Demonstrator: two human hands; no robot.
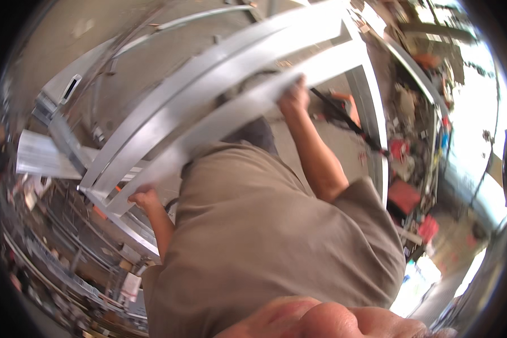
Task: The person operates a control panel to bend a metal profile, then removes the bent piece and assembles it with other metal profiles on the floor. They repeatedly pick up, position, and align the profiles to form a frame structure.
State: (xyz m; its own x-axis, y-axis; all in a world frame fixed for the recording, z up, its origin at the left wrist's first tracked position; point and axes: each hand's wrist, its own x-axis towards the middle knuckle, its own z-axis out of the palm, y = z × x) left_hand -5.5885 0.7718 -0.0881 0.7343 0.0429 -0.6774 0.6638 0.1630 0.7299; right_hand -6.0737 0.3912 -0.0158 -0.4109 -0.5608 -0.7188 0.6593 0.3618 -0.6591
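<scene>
Aluminium frame (pixel 225 96) hangs between our left hand (pixel 145 198) and right hand (pixel 294 97), fingers clamped on its rails; we risk it twisting loose, striking the floor (pixel 50 45).

Bare concrete floor (pixel 67 39) lies open beyond the long aluminium frame (pixel 208 96), at its far left. Right of the frame, red tool clutter (pixel 411 169) crowds the floor; below it, stacked metal profiles (pixel 67 253) block passage.
</scene>
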